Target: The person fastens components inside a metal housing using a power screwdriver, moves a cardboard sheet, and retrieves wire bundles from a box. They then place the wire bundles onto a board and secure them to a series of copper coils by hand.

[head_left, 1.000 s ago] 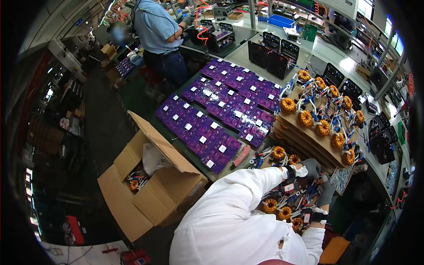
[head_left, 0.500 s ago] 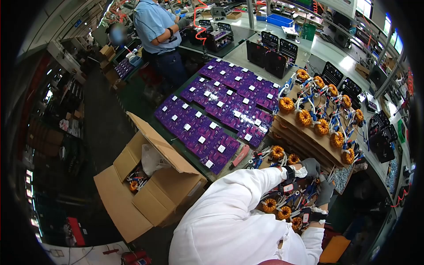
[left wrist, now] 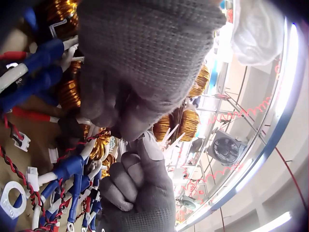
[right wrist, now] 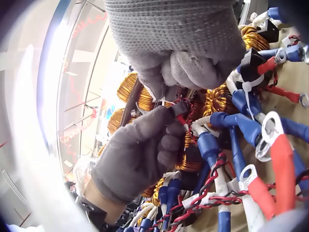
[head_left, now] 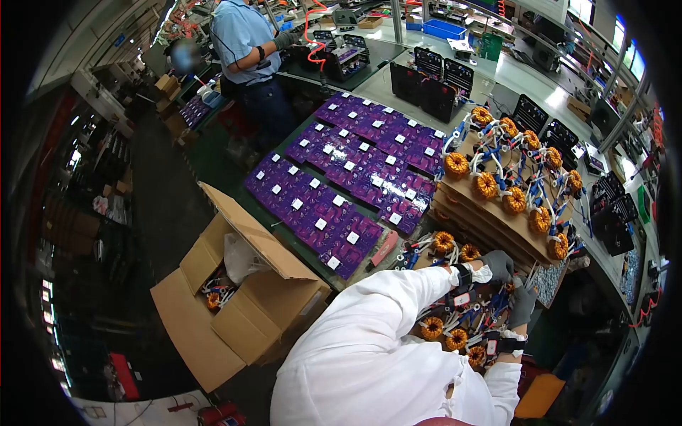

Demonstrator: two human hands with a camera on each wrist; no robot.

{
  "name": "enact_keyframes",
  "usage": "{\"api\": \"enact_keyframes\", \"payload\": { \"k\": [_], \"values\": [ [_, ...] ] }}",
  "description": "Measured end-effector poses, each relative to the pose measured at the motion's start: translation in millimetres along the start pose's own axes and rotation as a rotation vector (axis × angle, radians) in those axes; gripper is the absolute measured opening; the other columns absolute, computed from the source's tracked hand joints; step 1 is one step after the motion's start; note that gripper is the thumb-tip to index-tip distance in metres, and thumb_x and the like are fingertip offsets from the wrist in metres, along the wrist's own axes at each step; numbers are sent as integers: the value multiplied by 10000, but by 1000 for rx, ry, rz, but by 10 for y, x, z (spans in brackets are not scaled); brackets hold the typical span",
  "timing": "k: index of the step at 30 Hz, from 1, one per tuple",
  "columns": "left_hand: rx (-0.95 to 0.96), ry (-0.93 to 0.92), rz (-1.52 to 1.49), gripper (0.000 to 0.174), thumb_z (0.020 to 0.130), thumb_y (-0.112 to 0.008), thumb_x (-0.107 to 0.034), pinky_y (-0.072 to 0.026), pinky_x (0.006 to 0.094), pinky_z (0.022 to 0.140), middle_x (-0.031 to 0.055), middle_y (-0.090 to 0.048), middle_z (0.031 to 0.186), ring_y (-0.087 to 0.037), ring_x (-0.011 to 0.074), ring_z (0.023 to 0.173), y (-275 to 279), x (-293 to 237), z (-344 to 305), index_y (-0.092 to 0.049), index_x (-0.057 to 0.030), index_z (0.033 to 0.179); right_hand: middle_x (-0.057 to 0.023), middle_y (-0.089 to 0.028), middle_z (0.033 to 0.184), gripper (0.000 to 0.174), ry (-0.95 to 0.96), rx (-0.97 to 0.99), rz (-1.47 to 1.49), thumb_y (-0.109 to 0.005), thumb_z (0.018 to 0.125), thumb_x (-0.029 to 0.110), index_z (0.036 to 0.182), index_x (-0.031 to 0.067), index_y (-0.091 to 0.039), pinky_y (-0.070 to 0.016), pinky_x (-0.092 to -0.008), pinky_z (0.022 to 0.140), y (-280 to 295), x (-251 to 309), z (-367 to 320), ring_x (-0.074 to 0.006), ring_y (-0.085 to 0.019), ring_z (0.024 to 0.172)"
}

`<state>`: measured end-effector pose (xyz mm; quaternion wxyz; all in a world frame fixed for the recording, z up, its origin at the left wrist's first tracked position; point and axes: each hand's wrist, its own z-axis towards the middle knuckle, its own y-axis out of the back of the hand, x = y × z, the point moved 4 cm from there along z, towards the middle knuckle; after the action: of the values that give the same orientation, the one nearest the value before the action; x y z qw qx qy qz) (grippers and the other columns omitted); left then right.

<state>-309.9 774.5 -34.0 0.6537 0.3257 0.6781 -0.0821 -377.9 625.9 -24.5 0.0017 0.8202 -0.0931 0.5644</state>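
Both gloved hands meet low over brown board holding copper coils with blue, white and red leads. My left hand [head_left: 497, 267] [left wrist: 149, 58] is curled round a small black part [right wrist: 180, 109] on a red-and-black twisted wire [right wrist: 212, 179]. Beside it, fingertip to fingertip, my right hand [head_left: 523, 305] [right wrist: 178, 48] has its fingers curled and pinches the thin wire by that part; the exact grip is partly hidden. Copper coils [head_left: 432, 328] [right wrist: 217, 101] lie close around both hands.
Stacked boards bear more coils [head_left: 485, 186] just beyond the hands. Purple circuit boards [head_left: 312, 206] cover the bench at the left, near a pink-handled tool [head_left: 384, 248]. An opened carton [head_left: 249, 319] stands left; a person in blue [head_left: 245, 42] works farther back.
The head view has shifted slightly, moving the scene a little left. My hands stay together in nearly the same pose. The person in blue has extended an arm to the right.
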Motion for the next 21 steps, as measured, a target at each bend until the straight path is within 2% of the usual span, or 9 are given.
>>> {"api": "enact_keyframes", "payload": {
  "k": [1,3,4,6,10,12,15,20,21],
  "values": [
    [-26,-7,34,271,637,-729,-203,-518,320,625,121,-683,755,-656,213,660,-8,10,9,-702,-45,856,48,-521,665,189,-1,-1,0,-661,820,182,938,37,-635,-306,-194,454,11,-34,27,-37,-423,515],
    [-52,-15,68,275,638,-727,-209,-520,325,633,126,-684,764,-659,220,672,-26,47,31,-701,-44,856,11,-589,741,211,52,-30,-30,-660,821,172,964,18,-645,-392,-210,558,41,-97,100,-66,-508,624],
    [-65,-39,88,277,638,-727,-214,-520,325,639,128,-684,771,-661,223,679,-29,66,39,-700,-46,857,11,-589,741,211,51,-30,-30,-660,821,172,964,18,-645,-392,-210,558,66,-166,162,-66,-508,624],
    [-78,-63,106,280,638,-727,-218,-521,325,644,130,-684,777,-663,226,687,-15,63,29,-699,-47,857,-14,-621,806,233,223,-21,-132,-663,819,173,978,3,-651,-422,-234,650,25,-121,183,-88,-538,714],
    [-10,-48,2,291,640,-729,-226,-520,321,637,127,-684,777,-661,220,678,10,66,10,-701,-53,872,1,-610,784,220,143,-110,-161,-667,813,176,954,7,-657,-404,-235,618,95,-60,146,-79,-519,684],
    [7,-48,-21,295,640,-729,-227,-520,321,634,126,-684,777,-661,219,675,-7,77,22,-701,-54,877,9,-603,768,214,124,-40,-69,-667,811,178,949,14,-664,-384,-231,584,137,-92,148,-76,-505,654],
    [4,-4,-1,297,648,-726,-237,-520,319,641,125,-684,784,-661,219,682,32,-3,-30,-702,-53,880,16,-595,752,210,58,-42,-75,-669,809,178,945,17,-667,-364,-224,553,128,-83,112,-74,-492,625],
    [-54,1,24,273,651,-720,-276,-512,344,713,138,-679,817,-656,270,768,-13,7,-17,-711,-70,830,10,-618,792,210,123,-30,-86,-662,813,149,960,-1,-660,-406,-222,592,55,-104,101,-73,-523,662],
    [-61,-1,66,306,657,-713,-275,-509,351,729,143,-677,852,-651,288,791,-3,-18,-34,-700,-71,885,4,-622,806,211,142,-47,-95,-659,816,145,964,-5,-659,-415,-225,612,52,-102,104,-76,-532,683]
  ]
}}
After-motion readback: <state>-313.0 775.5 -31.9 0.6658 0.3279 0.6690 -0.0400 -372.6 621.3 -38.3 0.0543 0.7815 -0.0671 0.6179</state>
